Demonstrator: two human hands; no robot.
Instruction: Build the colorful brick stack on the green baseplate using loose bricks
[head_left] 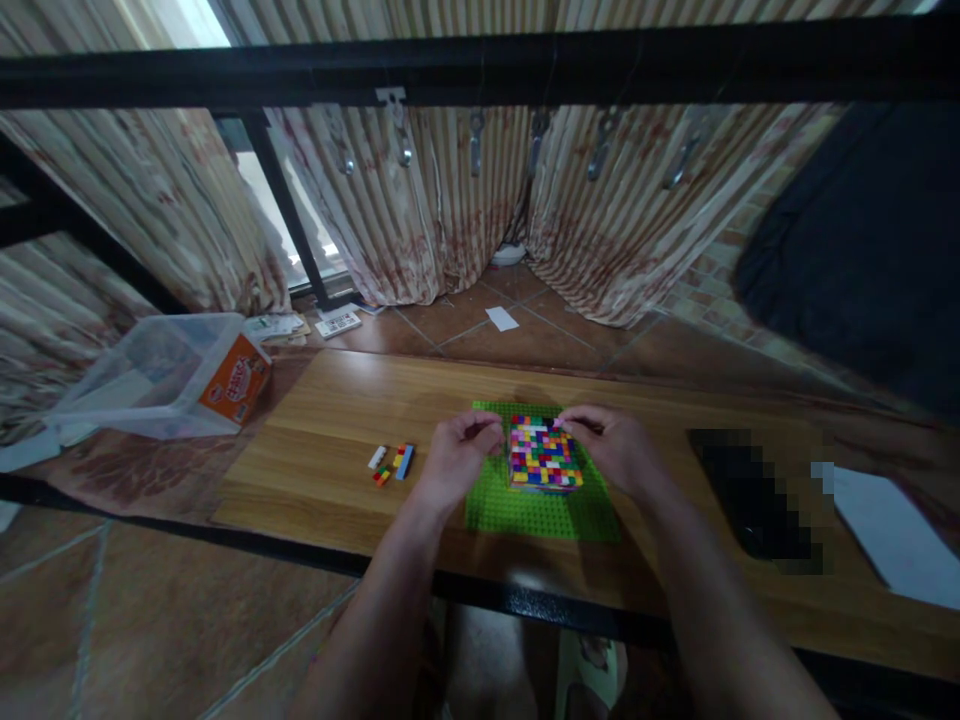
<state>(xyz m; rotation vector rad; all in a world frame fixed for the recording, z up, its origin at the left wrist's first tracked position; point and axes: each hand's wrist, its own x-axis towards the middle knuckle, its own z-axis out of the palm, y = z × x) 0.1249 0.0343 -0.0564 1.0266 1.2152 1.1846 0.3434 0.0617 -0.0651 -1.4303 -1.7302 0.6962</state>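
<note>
A block built of many small coloured toy bricks (pixel 545 455) stands on a green studded baseplate (pixel 544 517). At the far right corner of the block, my right hand (pixel 611 445) pinches a small pink brick between thumb and fingertips, right at the top surface. My left hand (pixel 459 455) is beside the block's left edge, over the baseplate, its fingers curled in toward the thumb. Whether anything is between those fingers is too small to make out. Left of that hand, several loose bricks (pixel 403 462) in white, blue, yellow, red and green lie on the wooden table.
The wooden table (pixel 322 430) has a dark front edge. A dark, partly blurred-out object (pixel 750 495) and a white sheet (pixel 900 530) lie on the right. Beyond the left end is a clear plastic bin (pixel 165 370). A black bar (pixel 480 70) crosses above, before curtains.
</note>
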